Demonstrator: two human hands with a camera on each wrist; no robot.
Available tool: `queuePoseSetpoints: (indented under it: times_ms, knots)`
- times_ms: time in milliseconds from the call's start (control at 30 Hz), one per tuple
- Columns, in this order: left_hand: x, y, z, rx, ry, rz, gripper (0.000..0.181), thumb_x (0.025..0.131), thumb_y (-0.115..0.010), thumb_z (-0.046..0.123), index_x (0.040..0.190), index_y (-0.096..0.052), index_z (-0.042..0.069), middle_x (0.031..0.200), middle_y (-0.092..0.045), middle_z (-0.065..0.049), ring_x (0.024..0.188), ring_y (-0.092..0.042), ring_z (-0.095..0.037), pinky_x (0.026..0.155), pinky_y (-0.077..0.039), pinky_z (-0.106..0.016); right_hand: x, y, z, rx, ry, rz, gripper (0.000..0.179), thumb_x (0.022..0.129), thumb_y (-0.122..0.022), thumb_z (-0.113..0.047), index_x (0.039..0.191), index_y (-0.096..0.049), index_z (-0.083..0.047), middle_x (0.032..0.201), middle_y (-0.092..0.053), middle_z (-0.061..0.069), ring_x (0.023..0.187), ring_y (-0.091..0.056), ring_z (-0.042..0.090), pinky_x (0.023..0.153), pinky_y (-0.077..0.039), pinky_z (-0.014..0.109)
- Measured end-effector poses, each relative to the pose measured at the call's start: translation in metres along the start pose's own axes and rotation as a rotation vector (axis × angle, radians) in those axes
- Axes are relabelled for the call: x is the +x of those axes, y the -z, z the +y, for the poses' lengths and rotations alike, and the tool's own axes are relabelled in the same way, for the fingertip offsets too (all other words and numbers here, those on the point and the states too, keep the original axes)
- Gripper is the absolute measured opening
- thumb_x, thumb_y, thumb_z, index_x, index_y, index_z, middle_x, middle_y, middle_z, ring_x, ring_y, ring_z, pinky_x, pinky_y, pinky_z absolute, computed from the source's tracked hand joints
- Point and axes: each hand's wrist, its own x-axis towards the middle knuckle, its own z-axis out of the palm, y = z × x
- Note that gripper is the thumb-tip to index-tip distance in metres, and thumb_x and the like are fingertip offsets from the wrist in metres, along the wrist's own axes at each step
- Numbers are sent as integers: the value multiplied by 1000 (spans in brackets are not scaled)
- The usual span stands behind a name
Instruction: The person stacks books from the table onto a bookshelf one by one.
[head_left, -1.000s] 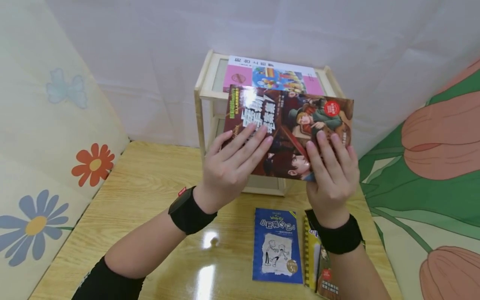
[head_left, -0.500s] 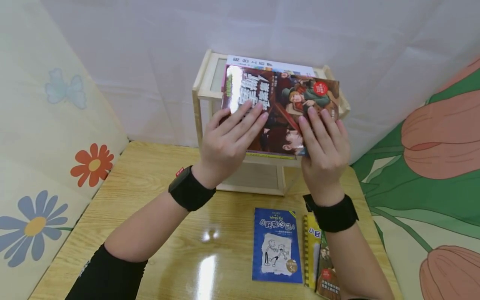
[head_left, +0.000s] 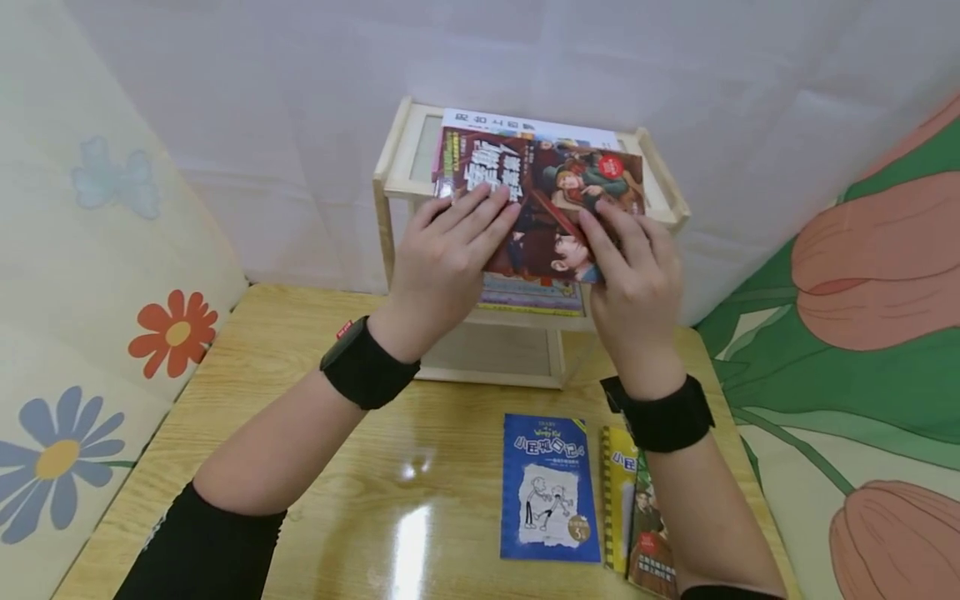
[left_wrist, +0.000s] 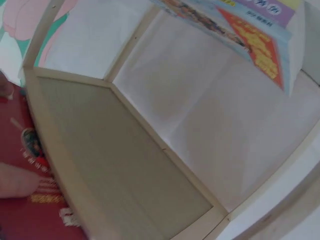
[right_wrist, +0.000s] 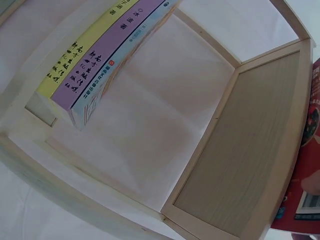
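Observation:
A dark red illustrated book [head_left: 551, 179] lies level over the front part of a small wooden shelf's top [head_left: 418, 158]. It partly covers a pink and white book [head_left: 562, 132] on that top. With fingers spread on the cover, my left hand [head_left: 442, 271] grips its near left side. On the near right side my right hand [head_left: 637, 287] does the same. Each wrist view shows a thumb, the left thumb [left_wrist: 17, 181] and the right thumb [right_wrist: 312, 184], pressed on the red book's underside. Whether the book touches the top fully is hidden.
Inside the shelf lies a stack of books, with yellow, purple and light blue spines [right_wrist: 90, 70]. A blue book [head_left: 551, 492] lies on the wooden table [head_left: 315, 517]. Right of it are a yellow book [head_left: 618, 500] and a brown-green book [head_left: 648, 550], partly under my right forearm.
Both hands have carried the red book away from me and slightly left, over the shelf top. It now covers more of the pink and white book, and the shelf's lower books show beneath it.

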Motion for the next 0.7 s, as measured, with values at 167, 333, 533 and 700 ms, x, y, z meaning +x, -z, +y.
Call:
queuePoseSetpoints:
  times_ms: [167,333,533,700]
  knots:
    - [6,7,0,-52,36,-111,32,97,-51,12,127,-62,11,130,-60,-8,121,-57,-24,100,-44,-40,-4,8,1,80,-11,-4,37,84,-59,-6,121,-64,-8,123,-64,9,112,-56,32,99,-43,40]
    - [13,10,-4,-83,41,-170,32,97,-50,13,128,-61,11,131,-59,-8,122,-56,-24,103,-43,-40,-9,14,1,164,77,22,33,86,-60,-24,111,-68,-5,119,-66,12,112,-57,32,101,-42,42]
    - [15,7,-8,-102,32,-160,31,97,-51,10,126,-62,10,129,-60,-8,122,-56,-25,102,-43,-41,-9,12,6,199,119,2,38,99,-45,-31,113,-69,-5,123,-64,11,116,-56,32,104,-39,42]
    - [17,5,-10,-120,33,-158,31,96,-54,12,126,-63,11,129,-60,-8,122,-55,-24,103,-43,-39,-9,12,10,226,129,-3,40,99,-47,-37,115,-68,-7,124,-64,11,117,-55,32,104,-39,42]
